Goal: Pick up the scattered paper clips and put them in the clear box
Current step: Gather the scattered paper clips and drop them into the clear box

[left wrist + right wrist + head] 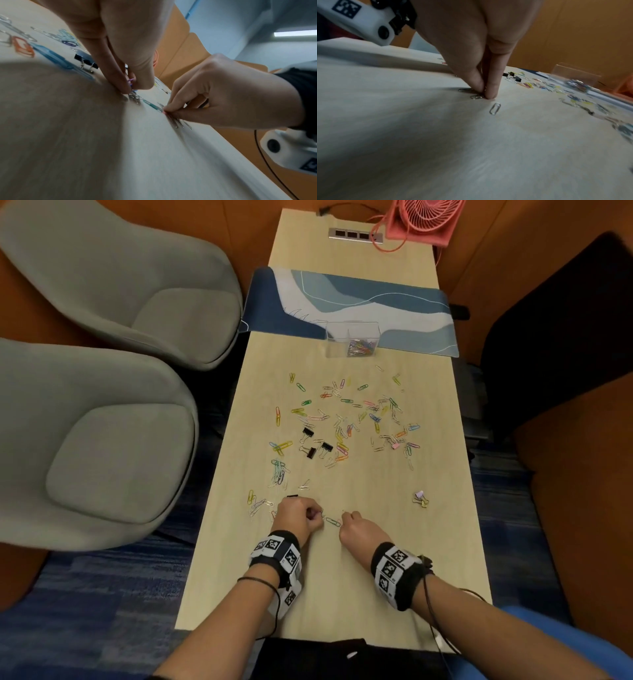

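Many coloured and silver paper clips lie scattered over the pale wooden table. The clear box stands at the far end with a pile of clips inside. Both hands are low on the near part of the table. My left hand pinches a small bunch of clips, a purple one showing between its fingertips. My right hand pinches silver clips against the tabletop, more of them sticking out under its thumb. A green clip lies between the hands, and a loose silver clip beside the right fingertips.
Black binder clips lie among the clips, and a pink one lies near the right edge. A blue desk mat sits behind the box, with a pink fan beyond it. Grey chairs stand close on the left.
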A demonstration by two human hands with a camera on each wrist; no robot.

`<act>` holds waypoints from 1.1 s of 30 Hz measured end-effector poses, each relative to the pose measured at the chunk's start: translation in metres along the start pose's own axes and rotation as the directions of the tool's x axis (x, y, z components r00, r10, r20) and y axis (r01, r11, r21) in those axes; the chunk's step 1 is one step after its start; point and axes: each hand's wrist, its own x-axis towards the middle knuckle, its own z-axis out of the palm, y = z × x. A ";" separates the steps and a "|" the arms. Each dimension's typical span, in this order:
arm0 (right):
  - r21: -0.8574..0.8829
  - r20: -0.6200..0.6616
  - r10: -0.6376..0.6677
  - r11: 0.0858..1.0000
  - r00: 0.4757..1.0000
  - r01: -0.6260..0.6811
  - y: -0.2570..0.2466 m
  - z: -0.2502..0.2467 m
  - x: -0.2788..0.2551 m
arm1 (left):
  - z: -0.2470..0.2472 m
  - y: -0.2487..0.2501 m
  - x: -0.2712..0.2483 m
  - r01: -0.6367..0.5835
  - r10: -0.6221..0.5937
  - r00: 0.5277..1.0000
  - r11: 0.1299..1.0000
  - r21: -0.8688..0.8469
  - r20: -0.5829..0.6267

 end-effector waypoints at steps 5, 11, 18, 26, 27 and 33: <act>0.037 0.040 -0.102 0.994 0.994 0.100 0.002 -0.019 0.013 | -0.002 -0.002 0.005 0.031 -0.030 0.999 0.999 -0.037 0.031; 0.302 0.020 0.134 0.944 0.991 -0.133 0.029 -0.029 0.031 | -0.005 -0.003 0.007 0.041 -0.042 0.999 0.979 -0.198 -0.002; 0.972 0.140 0.432 0.110 0.891 -0.207 0.098 -0.041 0.032 | -0.037 0.035 0.039 0.000 -0.042 0.995 0.908 -0.418 -0.092; 0.744 0.141 0.392 -0.648 0.909 0.164 0.185 -0.111 0.053 | -0.089 0.102 0.133 -0.095 -0.043 0.978 0.780 -0.619 -0.204; 0.715 0.129 0.407 -0.670 0.904 0.199 0.197 -0.119 0.060 | -0.094 0.112 0.149 -0.111 -0.031 0.977 0.770 -0.628 -0.211; 0.724 0.055 0.609 -0.570 0.791 0.388 0.276 -0.162 0.135 | -0.108 0.158 0.278 -0.244 0.045 0.943 0.768 -0.592 -0.330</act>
